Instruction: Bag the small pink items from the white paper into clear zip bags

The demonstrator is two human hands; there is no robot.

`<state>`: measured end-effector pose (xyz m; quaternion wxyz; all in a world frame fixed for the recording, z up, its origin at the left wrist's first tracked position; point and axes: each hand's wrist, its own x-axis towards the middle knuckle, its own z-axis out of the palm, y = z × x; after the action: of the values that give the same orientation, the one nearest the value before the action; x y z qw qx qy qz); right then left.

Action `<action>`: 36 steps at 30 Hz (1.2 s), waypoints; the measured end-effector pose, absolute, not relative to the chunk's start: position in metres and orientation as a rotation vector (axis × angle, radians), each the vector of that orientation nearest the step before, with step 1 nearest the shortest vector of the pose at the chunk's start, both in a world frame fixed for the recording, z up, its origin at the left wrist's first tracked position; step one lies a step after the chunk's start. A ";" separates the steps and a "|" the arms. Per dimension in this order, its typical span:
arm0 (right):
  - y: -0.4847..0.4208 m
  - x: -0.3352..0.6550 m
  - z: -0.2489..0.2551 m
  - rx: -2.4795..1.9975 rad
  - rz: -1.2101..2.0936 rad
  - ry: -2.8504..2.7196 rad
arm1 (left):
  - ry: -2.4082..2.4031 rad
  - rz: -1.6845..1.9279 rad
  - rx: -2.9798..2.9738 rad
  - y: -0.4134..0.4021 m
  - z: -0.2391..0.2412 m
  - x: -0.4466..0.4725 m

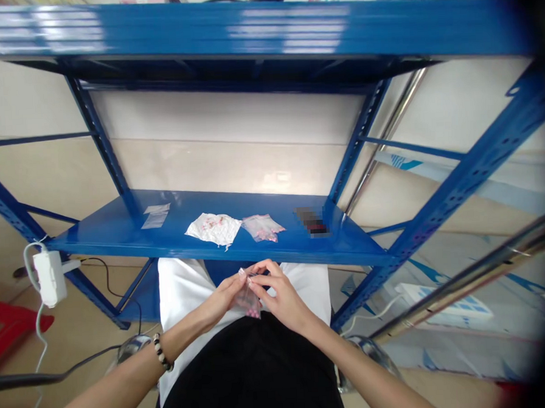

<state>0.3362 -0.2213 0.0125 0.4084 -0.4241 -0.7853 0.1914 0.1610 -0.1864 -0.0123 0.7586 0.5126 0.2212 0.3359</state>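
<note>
Both my hands meet just below the front edge of a blue metal shelf point(119, 233). My left hand point(225, 296) and my right hand point(277, 295) pinch the top of a small clear plastic bag point(249, 302) that holds pink bits at its bottom. Each hand has its fingers closed on the bag's upper edge. On the shelf above lie a white crumpled bag with pink pieces point(213, 228), a clear bag of pink pieces point(263, 227) and two flat empty clear bags point(155, 216).
A dark blurred object point(312, 221) lies at the shelf's right end. A white power adapter point(50, 278) hangs off the shelf's left corner with cables. Blue rack posts stand left and right, a second shelf overhead. A red stool point(9, 321) sits at left.
</note>
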 end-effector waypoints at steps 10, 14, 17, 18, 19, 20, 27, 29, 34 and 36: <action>-0.209 0.342 0.008 -1.091 0.735 -1.852 | 0.649 0.764 1.491 -0.175 -0.013 0.154; -0.202 0.349 0.012 -1.094 0.792 -1.828 | 0.599 0.729 1.382 -0.175 -0.009 0.154; -0.203 0.351 0.011 -1.095 0.767 -1.800 | 0.619 0.738 1.418 -0.181 -0.009 0.153; -0.204 0.352 0.010 -1.094 0.767 -1.788 | 0.624 0.736 1.430 -0.183 -0.009 0.153; -0.205 0.352 0.010 -1.090 0.773 -1.779 | 0.627 0.736 1.439 -0.184 -0.009 0.152; -0.206 0.352 0.009 -1.086 0.780 -1.773 | 0.629 0.742 1.448 -0.185 -0.009 0.151; -0.209 0.349 0.010 -1.070 0.836 -1.795 | 0.701 0.886 1.542 -0.173 -0.005 0.147; -0.209 0.348 0.009 -1.069 0.879 -1.759 | 0.717 0.908 1.554 -0.170 -0.006 0.147; -0.209 0.346 0.008 -1.072 0.912 -1.609 | 0.739 0.945 1.588 -0.175 -0.003 0.146; -0.212 0.345 0.009 -1.064 0.919 -1.578 | 0.725 0.959 1.613 -0.180 0.000 0.144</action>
<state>0.3447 -0.2120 0.0090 0.4918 -0.4382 -0.6500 0.3788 0.1439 -0.1803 -0.0004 0.5354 0.6771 0.3046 0.4026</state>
